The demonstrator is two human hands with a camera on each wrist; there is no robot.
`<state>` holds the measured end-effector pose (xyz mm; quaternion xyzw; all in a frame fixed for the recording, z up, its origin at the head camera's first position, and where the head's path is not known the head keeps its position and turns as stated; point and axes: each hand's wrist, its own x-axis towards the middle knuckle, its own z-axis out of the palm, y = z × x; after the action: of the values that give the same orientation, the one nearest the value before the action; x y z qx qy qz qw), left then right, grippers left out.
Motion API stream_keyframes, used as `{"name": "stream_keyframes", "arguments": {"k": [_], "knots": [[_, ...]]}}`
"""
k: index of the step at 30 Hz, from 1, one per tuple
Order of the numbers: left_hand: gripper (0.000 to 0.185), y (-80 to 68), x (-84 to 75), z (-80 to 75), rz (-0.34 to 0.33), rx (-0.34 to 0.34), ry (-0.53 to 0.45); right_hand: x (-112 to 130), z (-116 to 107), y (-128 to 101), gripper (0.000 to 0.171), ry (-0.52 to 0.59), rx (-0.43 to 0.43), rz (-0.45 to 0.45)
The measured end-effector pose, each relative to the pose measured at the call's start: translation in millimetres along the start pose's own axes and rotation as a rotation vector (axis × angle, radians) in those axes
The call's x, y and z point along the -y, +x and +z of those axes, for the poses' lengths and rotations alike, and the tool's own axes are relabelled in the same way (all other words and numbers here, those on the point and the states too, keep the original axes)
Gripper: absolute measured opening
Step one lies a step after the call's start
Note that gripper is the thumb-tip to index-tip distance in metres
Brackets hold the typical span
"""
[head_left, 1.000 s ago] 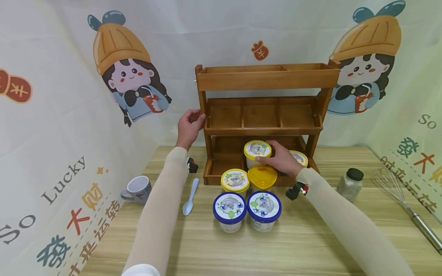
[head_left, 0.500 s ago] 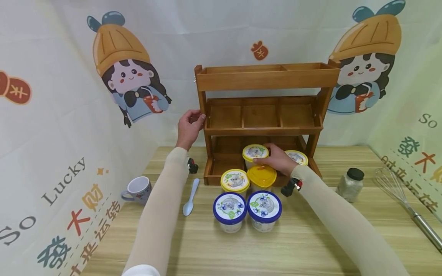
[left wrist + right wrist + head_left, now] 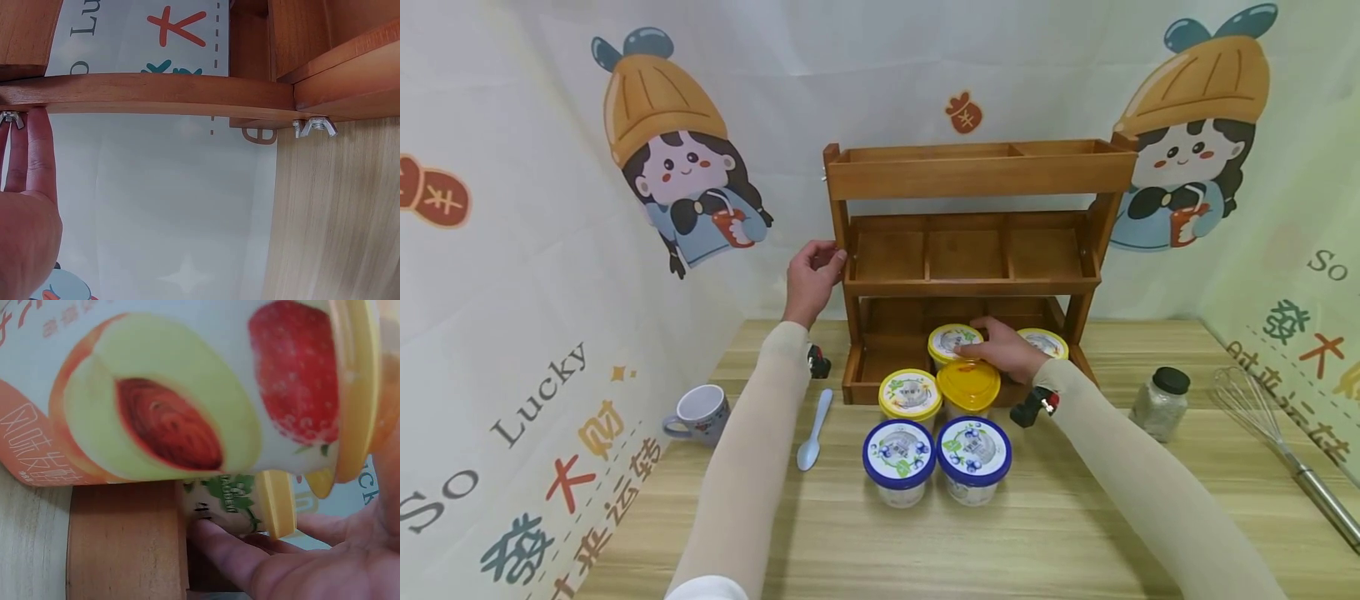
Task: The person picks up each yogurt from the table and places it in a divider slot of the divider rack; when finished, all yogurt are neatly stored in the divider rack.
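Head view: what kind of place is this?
Probably a staged tabletop set, not a real kitchen: printed cartoon backdrop all around, a wooden rack on a wooden table, yogurt cups in rows.

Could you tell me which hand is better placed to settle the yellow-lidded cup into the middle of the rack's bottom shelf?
The right hand, probably. Its fingers are already round the yellow-lidded cup at the bottom shelf, while the left hand is up at the wooden rack's left post, seemingly steadying it.

The right hand (image 3: 1009, 348) hides part of the held cup (image 3: 953, 343). The whisk (image 3: 1285, 446) runs off the right edge. Lid print is too small to read.
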<state>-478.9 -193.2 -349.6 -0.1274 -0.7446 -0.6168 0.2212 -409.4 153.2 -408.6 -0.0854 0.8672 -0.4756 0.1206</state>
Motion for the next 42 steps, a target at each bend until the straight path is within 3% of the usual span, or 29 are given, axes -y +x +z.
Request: {"name": "stream_keyframes", "arguments": {"k": [7, 18, 30, 42], "knots": [[0.035, -1.7, 0.4, -1.8, 0.0, -0.009, 0.0, 2.6, -3.9, -5.7, 0.084, -0.029, -0.023, -0.026], [0.034, -1.9, 1.9, -2.5, -0.008, -0.014, 0.003, 8.2, -11.0, -40.2, 0.078, -0.079, -0.091, -0.143], [0.036, -5.2, 2.1, -0.4, -0.045, -0.002, -0.002, -21.1, 2.4, -71.0, 0.072, -0.116, -0.166, -0.231], [0.034, -0.6, 2.2, -1.0, -0.007, -0.004, 0.0, -30.0, 18.2, -85.3, 0.064, -0.111, -0.085, -0.33]]}}
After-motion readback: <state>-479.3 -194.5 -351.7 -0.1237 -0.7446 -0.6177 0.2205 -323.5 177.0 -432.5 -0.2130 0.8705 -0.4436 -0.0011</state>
